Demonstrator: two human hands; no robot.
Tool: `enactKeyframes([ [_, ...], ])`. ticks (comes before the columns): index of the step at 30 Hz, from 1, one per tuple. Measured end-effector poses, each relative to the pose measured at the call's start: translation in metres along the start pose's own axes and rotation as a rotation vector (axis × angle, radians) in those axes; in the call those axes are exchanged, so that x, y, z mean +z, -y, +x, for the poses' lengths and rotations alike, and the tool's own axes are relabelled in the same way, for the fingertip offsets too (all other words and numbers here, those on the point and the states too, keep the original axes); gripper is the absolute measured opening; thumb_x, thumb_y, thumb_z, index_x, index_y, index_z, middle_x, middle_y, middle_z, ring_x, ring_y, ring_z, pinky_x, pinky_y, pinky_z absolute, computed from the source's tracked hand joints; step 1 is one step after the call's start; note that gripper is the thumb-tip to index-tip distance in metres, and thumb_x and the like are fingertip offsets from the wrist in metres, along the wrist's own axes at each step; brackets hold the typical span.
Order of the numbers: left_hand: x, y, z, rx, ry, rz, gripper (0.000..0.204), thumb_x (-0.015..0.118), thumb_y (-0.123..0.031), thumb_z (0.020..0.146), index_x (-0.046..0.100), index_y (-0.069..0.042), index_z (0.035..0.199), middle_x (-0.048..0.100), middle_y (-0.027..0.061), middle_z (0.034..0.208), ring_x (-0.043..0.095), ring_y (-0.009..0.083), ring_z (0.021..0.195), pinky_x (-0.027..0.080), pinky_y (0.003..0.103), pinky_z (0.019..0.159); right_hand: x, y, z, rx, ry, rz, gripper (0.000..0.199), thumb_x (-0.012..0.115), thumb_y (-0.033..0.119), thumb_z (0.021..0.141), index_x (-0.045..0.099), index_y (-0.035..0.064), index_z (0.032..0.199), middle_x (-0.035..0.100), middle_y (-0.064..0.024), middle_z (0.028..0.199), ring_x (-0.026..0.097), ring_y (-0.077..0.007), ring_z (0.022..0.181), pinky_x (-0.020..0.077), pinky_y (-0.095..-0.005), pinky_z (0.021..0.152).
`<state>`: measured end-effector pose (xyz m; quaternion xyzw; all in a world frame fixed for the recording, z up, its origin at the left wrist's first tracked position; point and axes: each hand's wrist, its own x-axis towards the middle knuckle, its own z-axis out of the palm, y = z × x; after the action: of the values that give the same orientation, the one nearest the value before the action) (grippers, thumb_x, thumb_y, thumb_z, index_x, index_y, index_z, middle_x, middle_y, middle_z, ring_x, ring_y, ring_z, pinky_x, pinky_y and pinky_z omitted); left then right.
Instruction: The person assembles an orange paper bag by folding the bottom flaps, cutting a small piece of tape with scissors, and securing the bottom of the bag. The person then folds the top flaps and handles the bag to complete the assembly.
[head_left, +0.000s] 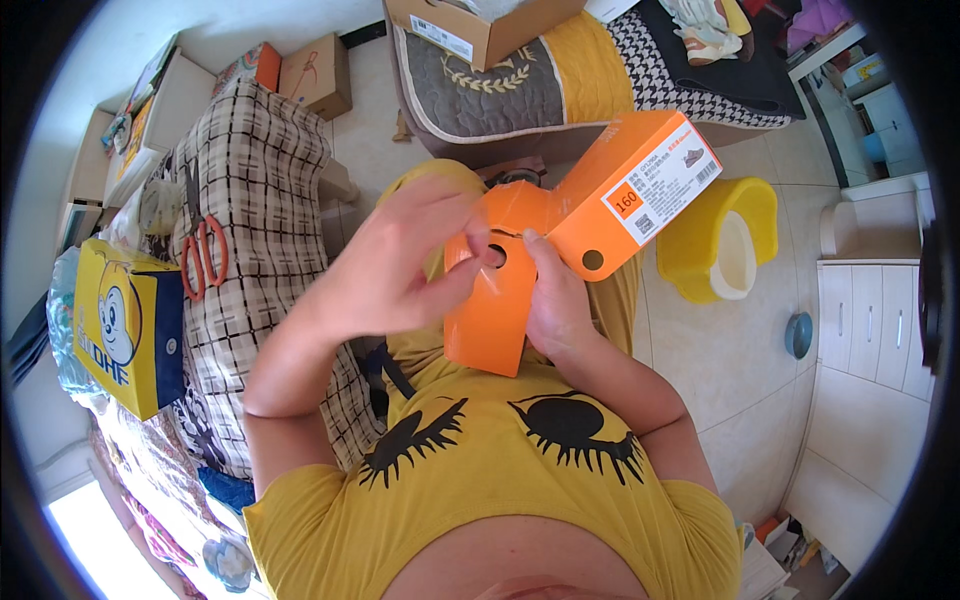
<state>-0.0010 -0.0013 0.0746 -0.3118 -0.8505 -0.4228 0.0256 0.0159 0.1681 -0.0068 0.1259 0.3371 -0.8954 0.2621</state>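
An orange shoe box point(490, 325) is in front of my chest, its panels angled apart. The part on the right carries a white label point(665, 185) with a small shoe picture, and a round hole shows in each of two panels. My right hand point(560, 305) grips the box from the right side, thumb lying on the orange panel near the middle. Over the box's left part is my left hand point(420, 255), smeared by motion. Its thumb and fingers are bent near the left hole; whether they pinch the cardboard is unclear.
A checked cloth point(270, 200) covers a surface at left, with red-handled scissors point(205, 255) and a yellow-blue box point(125, 325) there. Ahead, an open cardboard box point(490, 35) sits on a quilted bed point(590, 75). A yellow potty seat point(690, 260) and blue bowl point(798, 335) are at right.
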Motion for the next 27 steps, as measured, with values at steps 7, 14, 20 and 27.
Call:
enactKeyframes([
  [7, -0.008, 0.021, 0.043, -0.160, 0.476, -0.077, 0.014, 0.055, -0.008, 0.075, 0.054, 0.003, 0.083, 0.061, 0.0098, 0.082, 0.059, 0.0193, 0.073, 0.049, 0.030, 0.065, -0.015, -0.005, 0.004, 0.049, -0.035, -0.047, 0.027, 0.041, 0.024, 0.097, 0.050, 0.0039, 0.112, 0.056, -0.0066, 0.101, 0.057, -0.0169, 0.093, 0.0472, -0.0335, 0.084],
  [14, -0.006, 0.023, 0.066, -0.219, 0.593, -0.037, 0.013, 0.057, -0.009, 0.075, 0.055, 0.002, 0.082, 0.062, 0.0086, 0.077, 0.062, 0.0175, 0.073, 0.050, 0.028, 0.066, -0.016, -0.005, 0.004, 0.006, -0.058, -0.033, 0.023, 0.044, 0.023, 0.097, 0.052, 0.0058, 0.109, 0.056, -0.0047, 0.097, 0.056, -0.0158, 0.088, 0.0484, -0.0325, 0.079],
  [20, -0.004, 0.026, 0.064, -0.190, 0.579, -0.081, 0.012, 0.061, -0.007, 0.074, 0.055, 0.002, 0.081, 0.062, 0.0085, 0.079, 0.063, 0.0177, 0.076, 0.052, 0.029, 0.070, -0.019, -0.003, 0.001, -0.013, 0.014, -0.067, 0.025, 0.044, 0.024, 0.098, 0.052, 0.0044, 0.110, 0.057, -0.0048, 0.098, 0.057, -0.0146, 0.088, 0.0474, -0.0306, 0.081],
  [27, -0.005, 0.021, 0.070, -0.160, 0.610, -0.044, 0.015, 0.064, -0.006, 0.076, 0.053, 0.001, 0.082, 0.061, 0.0083, 0.079, 0.064, 0.0177, 0.075, 0.052, 0.028, 0.070, -0.027, -0.008, 0.004, -0.112, 0.016, -0.117, 0.030, 0.046, 0.026, 0.099, 0.054, 0.0011, 0.112, 0.055, -0.0034, 0.107, 0.052, -0.0090, 0.094, 0.0434, -0.0243, 0.080],
])
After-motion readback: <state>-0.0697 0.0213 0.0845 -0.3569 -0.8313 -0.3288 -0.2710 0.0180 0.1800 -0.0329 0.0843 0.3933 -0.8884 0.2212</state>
